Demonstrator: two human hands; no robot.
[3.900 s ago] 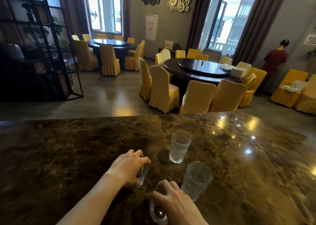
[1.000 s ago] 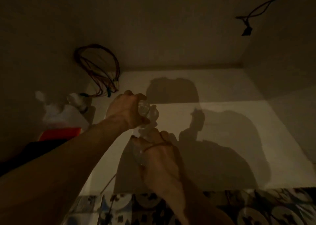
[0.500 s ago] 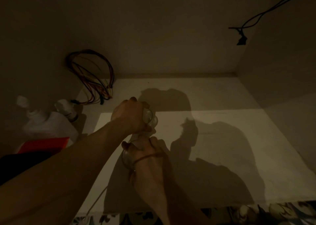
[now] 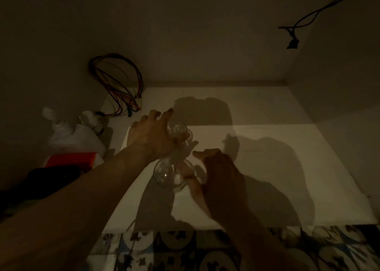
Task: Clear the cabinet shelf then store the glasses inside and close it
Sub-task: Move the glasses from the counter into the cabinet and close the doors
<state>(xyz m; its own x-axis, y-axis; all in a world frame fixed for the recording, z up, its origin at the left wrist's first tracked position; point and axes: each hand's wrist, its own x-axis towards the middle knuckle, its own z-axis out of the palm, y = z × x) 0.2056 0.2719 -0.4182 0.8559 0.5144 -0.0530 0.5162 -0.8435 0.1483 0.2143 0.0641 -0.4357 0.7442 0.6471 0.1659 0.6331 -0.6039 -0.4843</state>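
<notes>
Hands, left hand [image 4: 153, 140] and right hand [image 4: 219, 173], spread over clear glasses [image 4: 171, 176], pale shelf [image 4: 267, 114]

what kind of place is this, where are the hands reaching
Probably the inside of a dim low cabinet: a pale shelf floor boxed by plain walls, loose coloured wires in the back corner, patterned floor tiles at its open front.

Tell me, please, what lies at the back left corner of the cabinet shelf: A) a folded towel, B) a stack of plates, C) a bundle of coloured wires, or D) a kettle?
C: a looped bundle of coloured wires hangs in the back left corner of the shelf, beyond the left hand and the glasses.
</notes>
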